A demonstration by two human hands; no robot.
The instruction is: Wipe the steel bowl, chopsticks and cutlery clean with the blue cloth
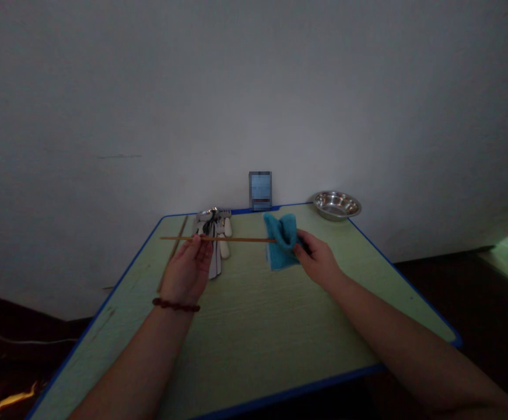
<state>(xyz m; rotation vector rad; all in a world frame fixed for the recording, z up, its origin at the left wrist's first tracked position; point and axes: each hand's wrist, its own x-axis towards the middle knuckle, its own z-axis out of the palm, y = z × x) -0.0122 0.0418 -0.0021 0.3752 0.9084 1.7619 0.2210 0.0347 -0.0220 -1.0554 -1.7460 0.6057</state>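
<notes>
Pinched in my left hand point(188, 262) is a thin wooden chopstick point(240, 240), held level above the table and pointing left and right. My right hand point(317, 256) grips a folded blue cloth point(282, 256) around the chopstick's right end, which the cloth hides. Behind and partly below my left hand lies a group of cutlery point(216, 224): spoons, forks and knives, some with white handles. A second chopstick point(173, 254) lies on the table to the left of the cutlery.
The light green table point(280, 326) has a blue edge and meets a plain wall. At its back right corner is a shiny metal bowl point(337, 205). A phone-like screen point(260, 191), blurred out, stands upright against the wall at the back middle.
</notes>
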